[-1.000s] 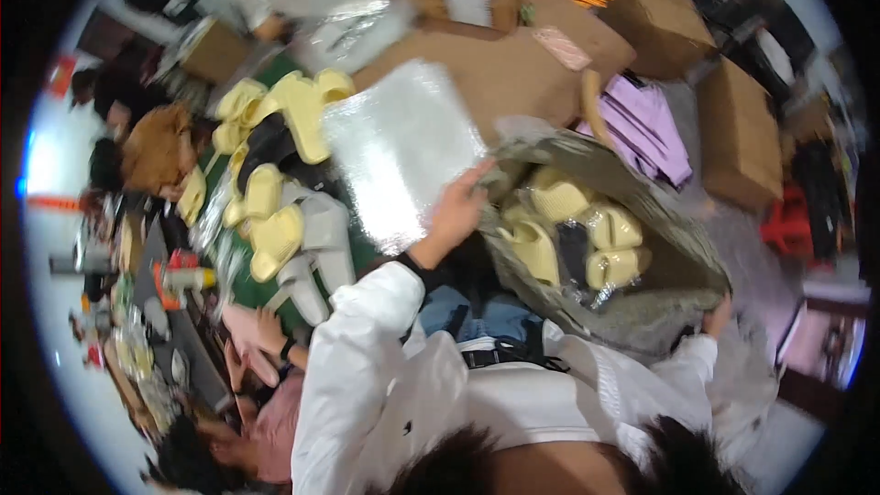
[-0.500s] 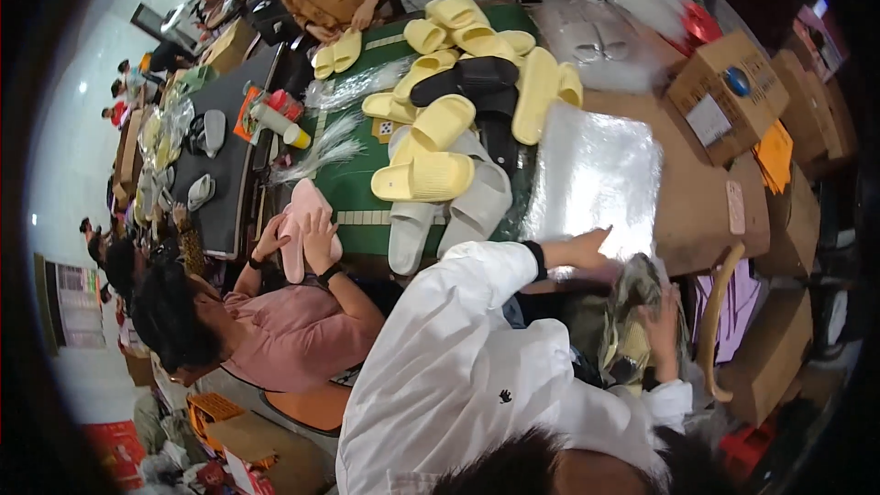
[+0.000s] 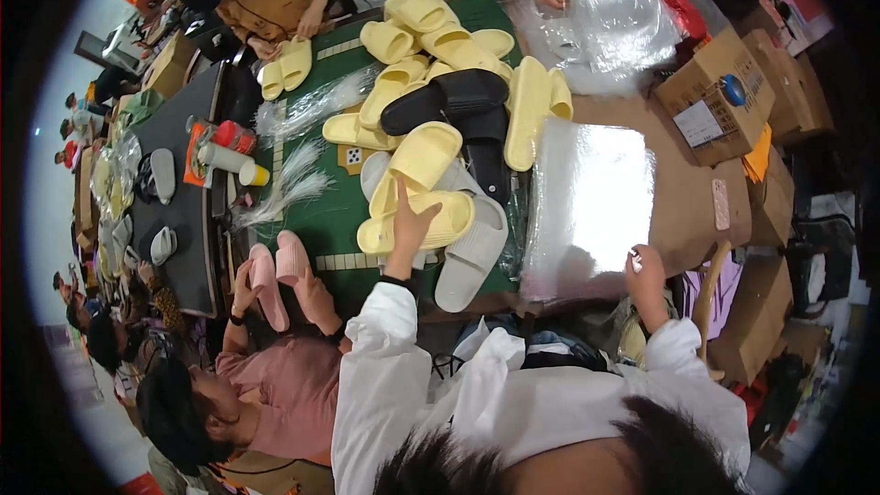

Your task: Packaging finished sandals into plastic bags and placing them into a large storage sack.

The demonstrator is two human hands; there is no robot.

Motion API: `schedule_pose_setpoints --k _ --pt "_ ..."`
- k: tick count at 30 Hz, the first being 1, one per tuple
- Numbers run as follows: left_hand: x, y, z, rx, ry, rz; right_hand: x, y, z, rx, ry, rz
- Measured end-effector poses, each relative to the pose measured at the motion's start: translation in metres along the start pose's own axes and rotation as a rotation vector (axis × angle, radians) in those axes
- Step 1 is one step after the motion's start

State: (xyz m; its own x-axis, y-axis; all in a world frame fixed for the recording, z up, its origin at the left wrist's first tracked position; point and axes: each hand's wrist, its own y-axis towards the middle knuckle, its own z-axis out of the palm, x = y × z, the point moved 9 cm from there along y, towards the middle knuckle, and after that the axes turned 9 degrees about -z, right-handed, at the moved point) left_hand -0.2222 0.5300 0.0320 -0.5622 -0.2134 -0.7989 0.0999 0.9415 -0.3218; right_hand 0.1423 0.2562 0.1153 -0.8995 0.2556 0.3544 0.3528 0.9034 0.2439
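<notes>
Yellow slipper (image 3: 453, 220), partly covered by left hand (image 3: 407, 236), grip spread, right hand (image 3: 647, 280) curled, grip unclear

Green tabletop (image 3: 321, 211), yellow slippers (image 3: 426, 154), black slippers (image 3: 449, 96) and grey slippers (image 3: 472, 266) heaped on it, brown surface (image 3: 683, 211) alongside, bearing clear plastic bags (image 3: 596, 183).

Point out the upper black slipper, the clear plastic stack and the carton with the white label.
Upper black slipper (image 3: 457, 96), head view, on its strap.
Clear plastic stack (image 3: 591, 197), head view, on its top sheet.
Carton (image 3: 710, 98), head view, on bare brown cardboard.

two pink slippers (image 3: 268, 291), two piled black slippers (image 3: 447, 101)
</notes>
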Motion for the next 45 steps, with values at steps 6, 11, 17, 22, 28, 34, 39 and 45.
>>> schedule_pose_setpoints --k 6,11,17,22,28,34,39,45 --pt "-0.007 0.007 0.042 0.37 -0.541 -0.403 0.007 0.013 0.055 0.183 0.267 0.075" --pt "-0.055 -0.055 0.073 0.441 -0.836 -0.408 0.01 -0.002 0.071 0.369 0.606 0.264" --pt "-0.121 -0.123 0.189 0.612 -1.264 -0.543 0.072 0.0 0.057 0.408 1.091 0.068" --pt "-0.13 -0.137 0.255 0.645 -1.337 -0.479 0.002 -0.017 0.032 -0.02 1.46 0.3" --pt "-0.127 -0.174 0.31 0.646 -1.472 -0.687 -0.032 -0.005 0.026 0.221 0.802 0.052" --pt "-0.063 -0.17 0.312 0.699 -0.534 -0.649 -0.132 0.003 0.057 -0.008 1.003 0.425" --pt "-0.114 -0.196 0.264 0.265 0.084 0.509 -0.173 -0.001 0.081 -0.131 0.863 0.577" --pt "-0.056 -0.208 0.289 0.429 0.826 0.578 -0.193 -0.015 0.105 -0.177 0.743 0.535"
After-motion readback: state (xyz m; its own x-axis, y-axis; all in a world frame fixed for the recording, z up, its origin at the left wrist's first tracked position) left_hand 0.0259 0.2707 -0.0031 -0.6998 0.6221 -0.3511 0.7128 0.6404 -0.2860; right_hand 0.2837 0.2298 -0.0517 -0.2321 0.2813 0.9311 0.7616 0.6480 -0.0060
